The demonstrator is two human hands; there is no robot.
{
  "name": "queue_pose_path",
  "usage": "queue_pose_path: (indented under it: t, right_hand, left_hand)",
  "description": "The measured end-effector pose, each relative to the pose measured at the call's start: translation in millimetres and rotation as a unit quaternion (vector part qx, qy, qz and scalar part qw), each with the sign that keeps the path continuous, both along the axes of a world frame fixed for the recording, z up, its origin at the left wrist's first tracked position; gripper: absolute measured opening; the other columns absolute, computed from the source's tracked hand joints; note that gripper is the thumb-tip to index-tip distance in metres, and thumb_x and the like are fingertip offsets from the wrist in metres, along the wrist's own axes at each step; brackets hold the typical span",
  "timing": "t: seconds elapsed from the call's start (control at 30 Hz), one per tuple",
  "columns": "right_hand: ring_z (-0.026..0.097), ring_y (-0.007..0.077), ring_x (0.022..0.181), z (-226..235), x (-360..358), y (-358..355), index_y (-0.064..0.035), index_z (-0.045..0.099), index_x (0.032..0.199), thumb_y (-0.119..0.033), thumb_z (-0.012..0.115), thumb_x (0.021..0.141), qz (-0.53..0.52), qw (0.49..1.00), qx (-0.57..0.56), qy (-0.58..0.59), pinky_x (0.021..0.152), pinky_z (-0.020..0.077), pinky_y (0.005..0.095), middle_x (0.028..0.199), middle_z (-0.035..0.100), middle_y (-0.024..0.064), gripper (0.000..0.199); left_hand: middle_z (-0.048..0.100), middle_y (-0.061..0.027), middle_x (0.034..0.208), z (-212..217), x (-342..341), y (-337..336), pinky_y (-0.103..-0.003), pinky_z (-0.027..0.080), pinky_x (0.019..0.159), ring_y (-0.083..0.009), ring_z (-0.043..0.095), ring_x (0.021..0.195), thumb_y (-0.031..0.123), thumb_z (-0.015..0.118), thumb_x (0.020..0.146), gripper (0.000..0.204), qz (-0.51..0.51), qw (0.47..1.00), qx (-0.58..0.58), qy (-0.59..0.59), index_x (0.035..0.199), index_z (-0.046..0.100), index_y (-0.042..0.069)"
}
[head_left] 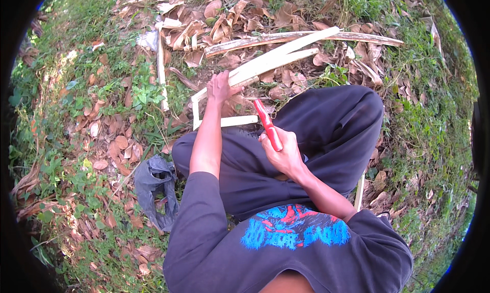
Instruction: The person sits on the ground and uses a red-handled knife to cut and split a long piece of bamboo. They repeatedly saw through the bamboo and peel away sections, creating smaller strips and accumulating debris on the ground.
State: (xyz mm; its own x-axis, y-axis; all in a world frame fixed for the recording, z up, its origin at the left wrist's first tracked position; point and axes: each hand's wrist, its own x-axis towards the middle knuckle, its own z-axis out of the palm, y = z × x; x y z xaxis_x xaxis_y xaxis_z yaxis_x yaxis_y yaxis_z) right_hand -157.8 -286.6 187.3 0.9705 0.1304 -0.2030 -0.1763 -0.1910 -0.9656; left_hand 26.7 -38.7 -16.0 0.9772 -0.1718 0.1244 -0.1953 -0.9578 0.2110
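My left hand is closed around the near-left end of some long pale wood strips, which fan out toward the far right. Just below it, a corner made of pale wood pieces lies by my crossed legs, partly hidden by my forearm. My right hand grips a red-handled tool that points up and away, toward the strips. The tool's far end is too small to make out, so its kind is unclear.
A rough, bark-edged stick lies behind the strips. Another pale strip stands to the left near a crumpled white bag. A dark plastic bag sits beside my left knee. Dry leaves and grass cover the ground.
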Motion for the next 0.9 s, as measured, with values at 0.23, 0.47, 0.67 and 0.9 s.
queue_pose_path:
  t: [0.23, 0.47, 0.67, 0.9]
  right_hand:
    - [0.063, 0.0400, 0.058, 1.8, -5.8, 3.9, 0.0051, 0.059, 0.083, -0.012, 0.061, 0.091, -0.013, 0.998, -0.016, -0.053, 0.057, 0.0482, 0.0413, 0.062, 0.057, 0.0242, 0.019]
    - [0.064, 0.0423, 0.061, 6.2, -5.4, 9.2, 0.0053, 0.058, 0.082, -0.011, 0.061, 0.090, 0.007, 0.999, -0.034, -0.037, 0.057, 0.0486, 0.0422, 0.063, 0.057, 0.0254, 0.018]
    - [0.064, 0.0421, 0.062, 2.0, -3.2, 4.9, 0.0052, 0.060, 0.083, -0.010, 0.060, 0.089, -0.011, 0.999, -0.028, -0.041, 0.058, 0.0491, 0.0417, 0.064, 0.057, 0.0252, 0.016]
    - [0.065, 0.0452, 0.069, 3.7, -11.0, 5.2, 0.0066, 0.060, 0.083, -0.010, 0.058, 0.088, -0.001, 0.998, -0.044, -0.041, 0.061, 0.0496, 0.0438, 0.067, 0.059, 0.0275, 0.018]
  left_hand:
    - [0.070, -0.0118, 0.100, 4.1, -1.6, -4.5, -0.046, 0.057, 0.078, -0.0333, 0.066, 0.094, 0.057, 0.089, 0.059, 0.072, 0.003, 1.000, 0.000, 0.002, 0.103, 0.061, 0.007]
    - [0.071, -0.0118, 0.102, -3.3, -0.4, 0.8, -0.047, 0.056, 0.080, -0.0340, 0.066, 0.095, 0.056, 0.088, 0.060, 0.071, 0.006, 1.000, -0.008, 0.010, 0.106, 0.062, 0.008]
    - [0.070, -0.0125, 0.107, -4.1, -2.4, -2.1, -0.047, 0.055, 0.085, -0.0353, 0.064, 0.100, 0.058, 0.086, 0.064, 0.073, 0.006, 1.000, -0.012, 0.024, 0.112, 0.062, 0.009]
    - [0.069, -0.0139, 0.107, -7.7, -0.2, -0.4, -0.049, 0.055, 0.085, -0.0364, 0.063, 0.100, 0.057, 0.085, 0.067, 0.070, -0.004, 1.000, -0.002, 0.030, 0.110, 0.060, 0.007]
